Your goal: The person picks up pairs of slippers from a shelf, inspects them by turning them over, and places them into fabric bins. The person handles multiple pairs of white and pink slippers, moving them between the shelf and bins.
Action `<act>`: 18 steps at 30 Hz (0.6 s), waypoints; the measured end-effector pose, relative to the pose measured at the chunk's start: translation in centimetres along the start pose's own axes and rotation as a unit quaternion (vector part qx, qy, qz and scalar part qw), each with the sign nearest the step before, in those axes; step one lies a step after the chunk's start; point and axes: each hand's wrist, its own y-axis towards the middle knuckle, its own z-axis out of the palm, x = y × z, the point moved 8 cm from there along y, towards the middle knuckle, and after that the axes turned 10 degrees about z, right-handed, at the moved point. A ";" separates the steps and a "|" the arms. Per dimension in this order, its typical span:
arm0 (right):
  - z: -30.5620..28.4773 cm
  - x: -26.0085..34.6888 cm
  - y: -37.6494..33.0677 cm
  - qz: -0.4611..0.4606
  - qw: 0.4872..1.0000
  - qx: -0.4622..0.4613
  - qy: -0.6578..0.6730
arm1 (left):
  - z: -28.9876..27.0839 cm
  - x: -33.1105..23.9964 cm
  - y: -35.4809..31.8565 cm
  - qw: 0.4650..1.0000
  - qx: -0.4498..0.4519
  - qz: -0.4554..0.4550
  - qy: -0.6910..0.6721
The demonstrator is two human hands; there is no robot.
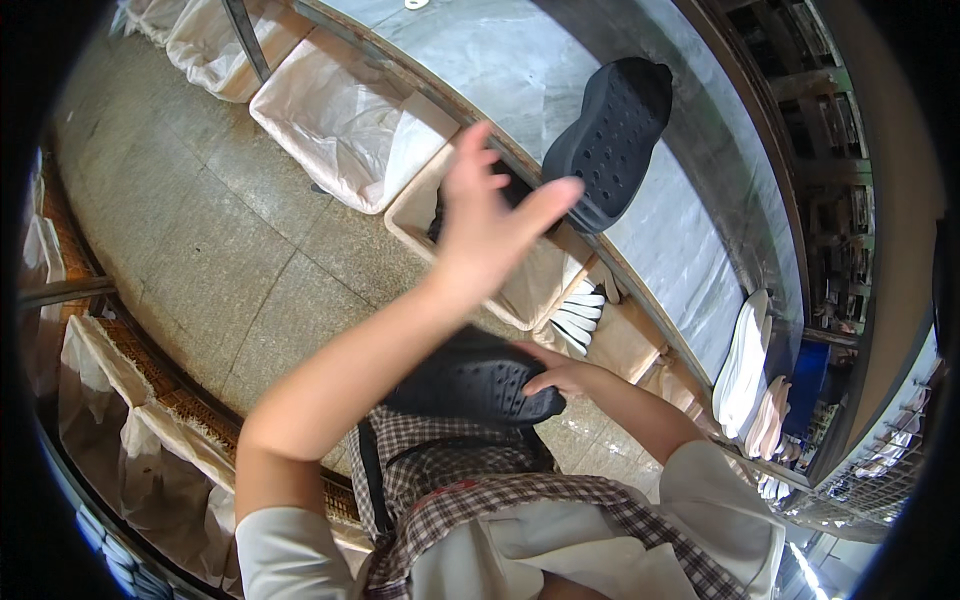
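Note:
My right hand (558,370) grips one end of a black shoe sole (480,385) dotted with small holes, held low in front of my apron. My left hand (485,215) is raised with fingers and thumb spread, somewhat smeared by motion, and nothing shows in it. Its thumb tip reaches close to the near end of a second black sole (622,130), which lies on the grey marbled worktop (480,60); whether they touch I cannot tell. Part of the held sole is hidden behind my left forearm.
Lined bins stand along the worktop's metal edge: a white-lined one (340,120) and a tan one (410,215) with black pieces inside. White gloves (578,318) hang below the edge. White soles (742,360) stack at the right. Lined baskets (130,420) stand at the left.

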 end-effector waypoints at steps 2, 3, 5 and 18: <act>-2.9 0.8 -1.9 -0.077 0.990 -0.119 0.019 | 3.8 -0.7 1.3 0.998 -0.030 -0.011 0.045; -4.2 0.6 -2.9 -0.093 0.980 -0.164 0.068 | 4.6 -1.3 1.5 0.993 -0.050 -0.009 0.102; -6.7 0.5 -4.2 -0.120 0.951 -0.274 0.077 | 4.2 -1.5 1.4 0.996 -0.067 -0.006 0.061; -24.2 10.9 4.0 -0.193 0.717 -0.650 -0.161 | -31.8 8.2 -17.8 0.906 -0.388 -0.152 -0.073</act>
